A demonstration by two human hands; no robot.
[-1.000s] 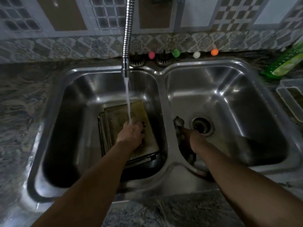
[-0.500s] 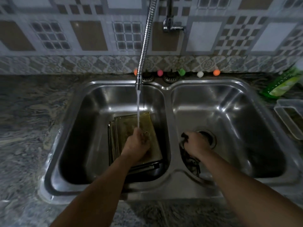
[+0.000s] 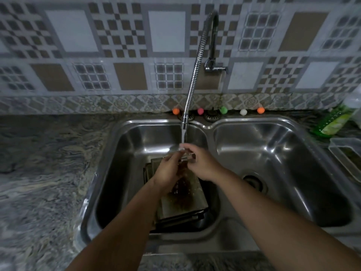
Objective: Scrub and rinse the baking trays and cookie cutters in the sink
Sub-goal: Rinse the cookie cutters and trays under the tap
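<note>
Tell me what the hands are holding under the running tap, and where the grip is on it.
Both hands, left and right, meet under the water stream above the baking trays. Something small may be between the fingers, but splash and blur hide it, so the grip cannot be told.

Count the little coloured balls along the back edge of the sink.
5, in a row behind the sink: orange ball left of the faucet hose, pink ball, green ball, white ball, second orange ball rightmost. The hose may hide more.
</note>
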